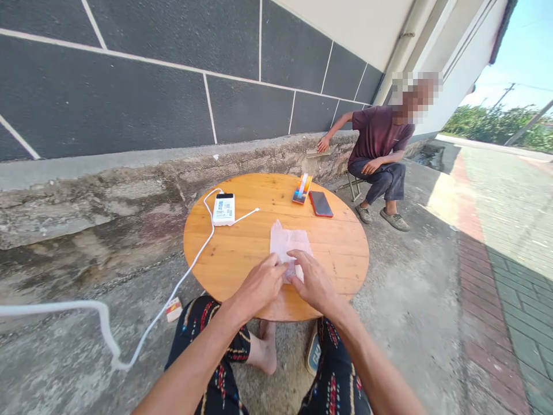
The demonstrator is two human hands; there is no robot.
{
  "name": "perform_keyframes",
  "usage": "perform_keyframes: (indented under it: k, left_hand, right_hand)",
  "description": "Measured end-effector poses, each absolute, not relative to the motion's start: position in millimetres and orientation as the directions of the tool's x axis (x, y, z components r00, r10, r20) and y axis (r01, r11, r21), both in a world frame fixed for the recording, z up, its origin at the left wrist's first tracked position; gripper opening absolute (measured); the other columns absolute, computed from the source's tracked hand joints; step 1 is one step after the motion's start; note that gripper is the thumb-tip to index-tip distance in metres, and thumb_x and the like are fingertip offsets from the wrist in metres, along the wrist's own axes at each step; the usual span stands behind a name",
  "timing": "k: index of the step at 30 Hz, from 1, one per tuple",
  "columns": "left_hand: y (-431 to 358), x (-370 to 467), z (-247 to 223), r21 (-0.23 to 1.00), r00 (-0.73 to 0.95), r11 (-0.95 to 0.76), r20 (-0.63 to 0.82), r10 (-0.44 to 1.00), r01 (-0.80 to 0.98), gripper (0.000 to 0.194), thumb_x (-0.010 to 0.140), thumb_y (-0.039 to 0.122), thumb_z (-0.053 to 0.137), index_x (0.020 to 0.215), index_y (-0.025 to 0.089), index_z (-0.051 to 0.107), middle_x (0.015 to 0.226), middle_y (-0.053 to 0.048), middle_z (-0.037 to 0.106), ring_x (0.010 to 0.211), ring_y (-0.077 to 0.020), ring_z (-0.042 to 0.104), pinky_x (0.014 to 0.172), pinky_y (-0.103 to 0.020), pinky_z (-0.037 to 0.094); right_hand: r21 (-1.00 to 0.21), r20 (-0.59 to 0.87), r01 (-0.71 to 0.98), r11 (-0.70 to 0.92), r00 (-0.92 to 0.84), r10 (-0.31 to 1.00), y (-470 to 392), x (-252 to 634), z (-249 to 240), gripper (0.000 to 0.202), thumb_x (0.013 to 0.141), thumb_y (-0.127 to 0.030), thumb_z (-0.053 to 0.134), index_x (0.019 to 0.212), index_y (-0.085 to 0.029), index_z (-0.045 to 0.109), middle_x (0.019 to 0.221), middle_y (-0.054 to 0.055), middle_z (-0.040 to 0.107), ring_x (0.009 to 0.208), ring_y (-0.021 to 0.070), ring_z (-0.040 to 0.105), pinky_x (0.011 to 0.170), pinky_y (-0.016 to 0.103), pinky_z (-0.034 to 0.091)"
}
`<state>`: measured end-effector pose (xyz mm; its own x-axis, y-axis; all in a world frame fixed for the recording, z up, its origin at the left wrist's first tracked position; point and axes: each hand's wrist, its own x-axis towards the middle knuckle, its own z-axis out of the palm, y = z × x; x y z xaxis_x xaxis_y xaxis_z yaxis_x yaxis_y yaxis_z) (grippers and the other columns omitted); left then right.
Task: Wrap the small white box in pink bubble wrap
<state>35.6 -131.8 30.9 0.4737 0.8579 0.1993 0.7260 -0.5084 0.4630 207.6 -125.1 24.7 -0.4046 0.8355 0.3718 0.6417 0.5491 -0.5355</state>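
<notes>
A thin, crinkled, pinkish-white sheet (288,239), perhaps plastic or tissue, lies on the round wooden table (233,253) in front of me. The fingers of my left hand (264,279) are curled together at its near left edge, gripping it there. Over its near right part is my right hand (317,283), thumb and forefinger spread apart and touching or just above the sheet. My hands partly cover the sheet's near end, and whatever lies under the fingertips is hidden.
A white power bank (223,210) with a white cable (184,276) sits at the table's left. Farther back are an orange-and-blue box (302,189) and a red-edged phone (321,204). A seated person (378,144) is beside the wall (142,92). A small packet (174,310) lies on the ground.
</notes>
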Motion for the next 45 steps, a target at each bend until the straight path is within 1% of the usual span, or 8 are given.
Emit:
perform_keyframes:
  k: [4,9,13,27,31,36,41,45]
  left_hand:
    - [-131,38,32,0.400,0.452,-0.481,0.172,0.875,0.780,0.025,0.088,0.016,0.041,0.089,0.019,0.066,0.087,-0.005,0.054,0.081,-0.0160,0.054,0.073,-0.026,0.042]
    - [-129,39,34,0.350,0.464,-0.500,0.188,0.866,0.792,0.022,0.086,0.015,0.043,0.077,0.019,0.063,0.084,-0.005,0.055,0.078,-0.0162,0.055,0.069,-0.026,0.041]
    - [-129,41,34,0.285,0.457,-0.498,0.200,0.866,0.819,0.021,0.084,0.014,0.045,0.076,0.019,0.063,0.085,-0.005,0.056,0.080,-0.0176,0.055,0.070,-0.027,0.041]
    - [-129,40,30,0.267,0.498,-0.568,0.287,0.818,0.779,0.021,0.082,0.006,0.045,0.079,0.016,0.063,0.093,-0.007,0.056,0.092,-0.0200,0.052,0.081,-0.031,0.044]
    - [-129,39,28,0.289,0.495,-0.574,0.305,0.814,0.766,0.021,0.083,0.007,0.044,0.079,0.017,0.062,0.093,-0.006,0.055,0.089,-0.0184,0.053,0.079,-0.030,0.044]
    - [-129,39,27,0.301,0.497,-0.576,0.303,0.814,0.760,0.020,0.083,0.006,0.045,0.078,0.017,0.062,0.092,-0.006,0.055,0.090,-0.0186,0.053,0.080,-0.030,0.045]
    - [-128,39,28,0.308,0.494,-0.572,0.297,0.817,0.760,0.020,0.083,0.006,0.046,0.079,0.017,0.062,0.094,-0.007,0.055,0.092,-0.0190,0.053,0.080,-0.029,0.045]
    - [-127,39,27,0.318,0.495,-0.573,0.295,0.817,0.756,0.021,0.084,0.007,0.044,0.078,0.017,0.062,0.093,-0.006,0.055,0.090,-0.0182,0.054,0.079,-0.028,0.044]
  right_hand:
    - [-0.657,0.344,0.627,0.419,-0.245,0.906,-136,241,32,0.031,0.082,-0.025,0.054,0.112,-0.020,0.054,0.114,0.009,0.061,0.098,0.0208,0.061,0.088,0.040,0.048]
    - [-0.880,-0.092,0.467,-0.087,0.013,0.996,-159,275,17,0.037,0.080,-0.046,0.054,0.104,-0.018,0.050,0.085,0.006,0.065,0.063,0.0176,0.064,0.047,0.028,0.050]
    - [-0.912,-0.252,0.326,-0.249,0.036,0.967,-155,272,9,0.046,0.079,-0.050,0.056,0.109,-0.018,0.044,0.079,0.003,0.066,0.051,0.0140,0.061,0.036,0.021,0.044]
    - [-0.814,-0.270,0.535,-0.225,-0.005,0.963,-132,262,15,0.022,0.081,-0.039,0.057,0.085,-0.019,0.053,0.058,-0.003,0.061,0.038,0.0086,0.054,0.031,0.015,0.034]
    - [-0.839,-0.364,0.446,-0.313,-0.031,0.931,-134,260,19,0.027,0.079,-0.044,0.058,0.077,-0.018,0.052,0.063,0.000,0.065,0.040,0.0093,0.055,0.033,0.016,0.037]
    - [-0.876,-0.320,0.395,-0.277,-0.047,0.946,-135,257,15,0.034,0.074,-0.050,0.060,0.069,-0.017,0.054,0.057,-0.001,0.059,0.046,0.0094,0.056,0.035,0.016,0.037]
    - [-0.919,-0.287,0.300,-0.256,-0.065,0.956,-135,255,11,0.040,0.069,-0.055,0.063,0.075,-0.016,0.056,0.064,-0.001,0.060,0.056,0.0124,0.063,0.035,0.015,0.035]
    - [-0.940,-0.301,0.210,-0.268,-0.147,0.942,-131,253,14,0.042,0.070,-0.055,0.065,0.085,-0.016,0.061,0.074,0.000,0.063,0.045,0.0062,0.055,0.032,0.014,0.029]
